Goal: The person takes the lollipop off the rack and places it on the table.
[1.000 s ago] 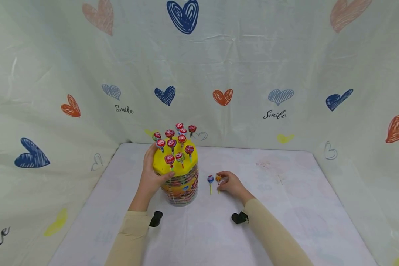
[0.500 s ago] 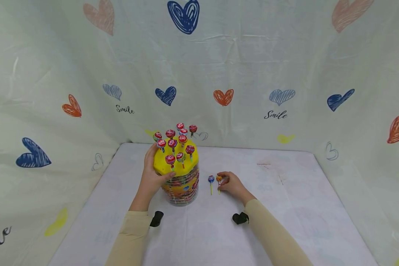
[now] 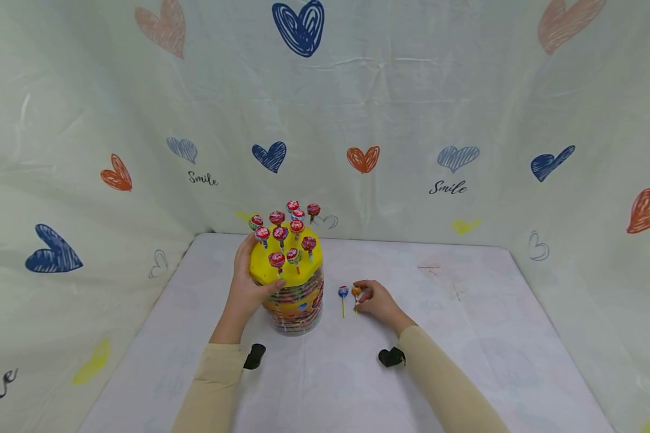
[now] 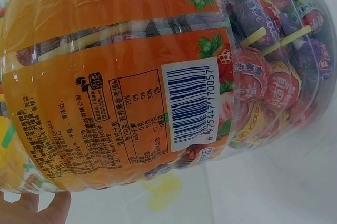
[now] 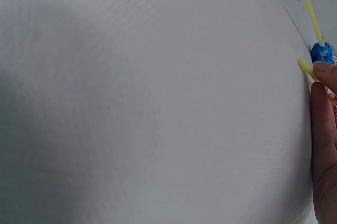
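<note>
Left grip (image 3: 248,282) holds a jar (image 3: 295,310), right grip (image 3: 381,302) an orange lollipop (image 3: 355,291)

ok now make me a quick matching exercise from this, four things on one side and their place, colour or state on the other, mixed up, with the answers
Column 1
1. lid
2. blue lollipop
3. orange lollipop
4. left hand

Column 2
A. lying on the table, held by neither hand
B. gripping the jar near its top
C. wide and yellow
D. pinched by the right hand

Right pairs: 1-C, 2-A, 3-D, 4-B
</note>
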`<state>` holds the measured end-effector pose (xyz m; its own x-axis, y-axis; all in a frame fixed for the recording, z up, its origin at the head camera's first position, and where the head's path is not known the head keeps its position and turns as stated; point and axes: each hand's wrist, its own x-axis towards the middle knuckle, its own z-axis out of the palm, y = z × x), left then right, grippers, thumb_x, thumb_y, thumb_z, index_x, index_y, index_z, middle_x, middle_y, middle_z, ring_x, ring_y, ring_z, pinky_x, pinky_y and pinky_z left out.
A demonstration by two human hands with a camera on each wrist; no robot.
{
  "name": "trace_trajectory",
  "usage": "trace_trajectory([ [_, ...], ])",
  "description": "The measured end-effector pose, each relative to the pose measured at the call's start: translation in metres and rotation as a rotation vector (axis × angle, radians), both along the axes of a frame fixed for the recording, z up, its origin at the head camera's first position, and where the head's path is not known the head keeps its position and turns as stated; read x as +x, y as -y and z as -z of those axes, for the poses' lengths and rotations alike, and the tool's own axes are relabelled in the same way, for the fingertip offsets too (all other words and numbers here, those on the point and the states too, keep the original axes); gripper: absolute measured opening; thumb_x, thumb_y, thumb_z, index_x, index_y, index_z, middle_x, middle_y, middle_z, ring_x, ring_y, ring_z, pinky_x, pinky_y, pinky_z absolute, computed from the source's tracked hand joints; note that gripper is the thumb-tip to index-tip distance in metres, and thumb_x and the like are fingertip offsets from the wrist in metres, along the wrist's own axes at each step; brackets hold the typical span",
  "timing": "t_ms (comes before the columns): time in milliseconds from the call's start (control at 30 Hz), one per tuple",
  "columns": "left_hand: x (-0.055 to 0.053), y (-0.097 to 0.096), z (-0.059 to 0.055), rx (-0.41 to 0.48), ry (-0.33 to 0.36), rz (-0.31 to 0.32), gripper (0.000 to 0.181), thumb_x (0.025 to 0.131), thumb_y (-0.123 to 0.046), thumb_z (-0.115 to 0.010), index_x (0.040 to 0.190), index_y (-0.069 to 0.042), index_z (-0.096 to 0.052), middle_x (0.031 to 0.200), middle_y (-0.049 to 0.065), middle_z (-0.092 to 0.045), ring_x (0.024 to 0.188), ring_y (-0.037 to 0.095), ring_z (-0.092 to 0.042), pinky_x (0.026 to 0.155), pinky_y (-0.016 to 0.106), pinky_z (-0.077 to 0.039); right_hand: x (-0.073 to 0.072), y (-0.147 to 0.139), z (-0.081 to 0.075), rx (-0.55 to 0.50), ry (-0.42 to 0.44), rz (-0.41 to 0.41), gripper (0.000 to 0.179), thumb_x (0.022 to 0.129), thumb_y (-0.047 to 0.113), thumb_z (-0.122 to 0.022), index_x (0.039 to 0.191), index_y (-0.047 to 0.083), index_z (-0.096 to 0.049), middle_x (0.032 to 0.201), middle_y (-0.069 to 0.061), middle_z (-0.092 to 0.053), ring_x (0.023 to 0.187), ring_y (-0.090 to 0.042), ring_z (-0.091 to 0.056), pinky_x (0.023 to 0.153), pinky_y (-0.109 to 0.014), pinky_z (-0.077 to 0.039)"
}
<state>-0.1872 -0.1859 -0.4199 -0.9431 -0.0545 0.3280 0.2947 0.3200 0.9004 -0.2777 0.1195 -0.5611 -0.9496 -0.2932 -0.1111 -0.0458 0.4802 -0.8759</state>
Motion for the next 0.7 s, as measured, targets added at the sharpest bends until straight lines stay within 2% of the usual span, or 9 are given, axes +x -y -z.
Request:
trace_trajectory([
  [267, -0.001, 0.001, 0.0, -0.007, -0.003, 0.0, 0.098, 0.082, -0.016, -0.079, 0.156, -0.023, -0.016, 0.16, 0.003, -0.009, 0.135, 0.028, -0.03, 0.11, 0.049, -0.034, 0.0, -0.002, 0.001, -0.013, -0.005, 0.009, 0.057, 0.075, -0.002, -0.081, 0.128, 0.008, -0.061, 0.103, -0.005, -0.056, 0.076, -0.016, -0.057, 0.069, -0.03, -0.051],
  [400, -0.002, 0.001, 0.0, -0.007, 0.002, 0.0, 0.1, 0.081, -0.02, -0.081, 0.156, -0.024, -0.016, 0.16, 0.002, -0.009, 0.135, 0.027, -0.03, 0.11, 0.048, -0.035, 0.002, -0.003, -0.004, -0.01, -0.017, 0.012, 0.058, 0.074, -0.002, -0.081, 0.128, 0.007, -0.061, 0.109, -0.007, -0.058, 0.077, -0.016, -0.058, 0.069, -0.03, -0.051],
  [533, -0.002, 0.001, 0.001, -0.006, -0.003, 0.0, 0.099, 0.081, -0.021, -0.081, 0.156, -0.024, -0.016, 0.159, 0.002, -0.009, 0.135, 0.028, -0.03, 0.109, 0.049, -0.035, 0.003, -0.002, -0.019, -0.052, -0.024, 0.012, 0.06, 0.075, -0.003, -0.079, 0.131, 0.006, -0.059, 0.124, -0.011, -0.057, 0.083, -0.017, -0.06, 0.069, -0.03, -0.052],
  [700, -0.002, 0.001, 0.002, -0.012, -0.005, -0.003, 0.098, 0.082, -0.021, -0.08, 0.156, -0.025, -0.016, 0.159, 0.003, -0.009, 0.135, 0.028, -0.03, 0.108, 0.049, -0.037, 0.002, 0.001, -0.05, -0.171, -0.056, -0.02, 0.059, 0.08, 0.0, -0.077, 0.135, 0.006, -0.056, 0.134, -0.015, -0.054, 0.095, -0.023, -0.059, 0.071, -0.029, -0.051],
])
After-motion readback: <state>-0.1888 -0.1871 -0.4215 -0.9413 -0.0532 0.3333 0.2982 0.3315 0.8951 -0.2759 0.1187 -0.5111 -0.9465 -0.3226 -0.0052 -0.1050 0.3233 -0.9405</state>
